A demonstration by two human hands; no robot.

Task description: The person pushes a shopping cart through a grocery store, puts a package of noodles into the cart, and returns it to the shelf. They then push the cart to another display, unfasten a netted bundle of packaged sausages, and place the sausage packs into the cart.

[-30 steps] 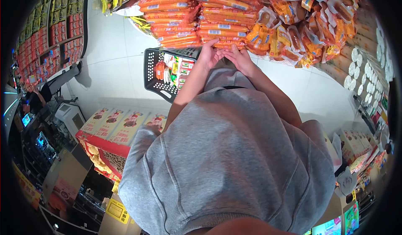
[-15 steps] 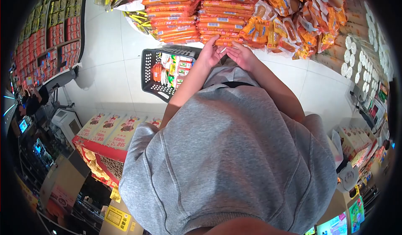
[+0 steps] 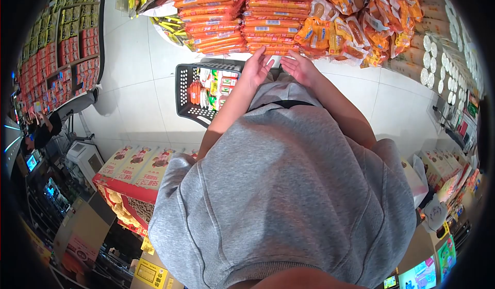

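Observation:
My left hand (image 3: 257,69) is open, palm turned inward, with its fingers apart and nothing in it. Facing it, my right hand (image 3: 300,68) is open too and empty, a small gap between the two. Both sets of fingertips are at the lower edge of the stacked orange-red packaged sausages (image 3: 273,22); whether they touch the packs I cannot tell. Left of my left forearm, a black basket (image 3: 182,90) on the floor holds red, white and green packages (image 3: 213,88).
Loose wrapped snacks (image 3: 356,28) lie at the upper right, beside rows of round-ended packages (image 3: 433,62). A packed shelf (image 3: 62,46) and a person (image 3: 46,126) are on the left. Gift boxes (image 3: 139,162) stand at the lower left.
My hands have moved apart from nearly touching fingertips, and their fingers are more spread. The view has shifted slightly.

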